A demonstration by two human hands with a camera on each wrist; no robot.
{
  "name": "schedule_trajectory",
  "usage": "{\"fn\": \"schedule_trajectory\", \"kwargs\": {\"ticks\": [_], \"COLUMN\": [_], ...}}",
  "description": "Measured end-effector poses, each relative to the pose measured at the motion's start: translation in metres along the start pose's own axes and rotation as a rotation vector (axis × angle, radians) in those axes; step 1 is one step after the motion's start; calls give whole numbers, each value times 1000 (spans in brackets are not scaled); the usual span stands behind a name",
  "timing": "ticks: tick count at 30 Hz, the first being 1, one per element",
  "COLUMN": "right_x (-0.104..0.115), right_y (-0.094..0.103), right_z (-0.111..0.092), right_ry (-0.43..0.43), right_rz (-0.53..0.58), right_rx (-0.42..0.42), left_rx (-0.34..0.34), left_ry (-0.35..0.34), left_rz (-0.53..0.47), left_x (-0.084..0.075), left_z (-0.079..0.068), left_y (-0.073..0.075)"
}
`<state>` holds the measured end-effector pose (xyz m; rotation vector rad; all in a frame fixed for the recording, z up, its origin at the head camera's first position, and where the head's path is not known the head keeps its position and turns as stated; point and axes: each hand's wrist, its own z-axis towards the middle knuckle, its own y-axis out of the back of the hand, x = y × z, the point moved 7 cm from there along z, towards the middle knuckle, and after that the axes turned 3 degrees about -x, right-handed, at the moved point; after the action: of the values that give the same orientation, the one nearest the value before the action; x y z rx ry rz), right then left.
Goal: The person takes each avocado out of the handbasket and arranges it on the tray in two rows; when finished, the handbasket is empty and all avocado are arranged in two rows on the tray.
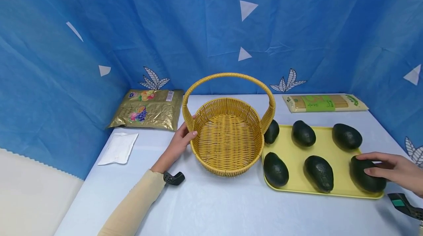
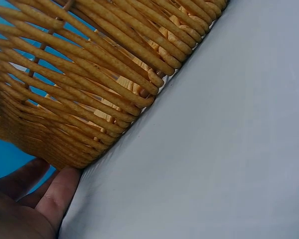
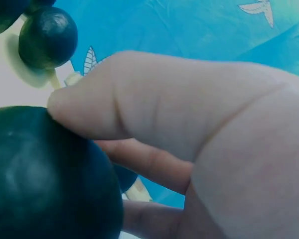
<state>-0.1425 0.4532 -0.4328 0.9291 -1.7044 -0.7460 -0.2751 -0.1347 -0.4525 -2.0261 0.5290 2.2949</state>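
Note:
A yellow wicker basket [image 1: 228, 140] with a tall arched handle stands upright on the white table, nothing inside it. My left hand [image 1: 183, 138] holds its left side, thumb at the rim beside the handle's foot. Seen from the left wrist, the fingers [image 2: 57, 196] meet the outside of the woven wall. On the right, my right hand [image 1: 398, 170] grips a dark green avocado [image 1: 365, 175] at the front right corner of a yellow tray [image 1: 294, 170]. The right wrist view shows the thumb [image 3: 89, 112] lying over that avocado's skin. Several more avocados [image 1: 318, 173] lie spread on the tray.
Behind the tray lies a pack of noodles [image 1: 320, 103]. A gold foil bag [image 1: 155, 109] is at the back left, with a small white packet [image 1: 118, 148] in front of it. Blue patterned cloth [image 1: 211, 34] walls the table's back and sides.

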Motion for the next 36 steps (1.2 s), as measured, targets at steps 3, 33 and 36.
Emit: {"fn": "schedule_trajectory", "kwargs": {"ticks": [3, 33, 36], "right_x": [-2, -12, -18], "right_y": [1, 0, -1], "right_z": [-2, -3, -1], "right_ry": [-9, 12, 2], "right_rz": [0, 2, 1], "right_rx": [8, 8, 0], "left_rx": [-6, -14, -13], "left_ry": [-2, -2, -1], "left_rz": [4, -23, -22], "left_x": [0, -3, -3], "left_z": [0, 0, 1], "left_y": [0, 0, 0]}}
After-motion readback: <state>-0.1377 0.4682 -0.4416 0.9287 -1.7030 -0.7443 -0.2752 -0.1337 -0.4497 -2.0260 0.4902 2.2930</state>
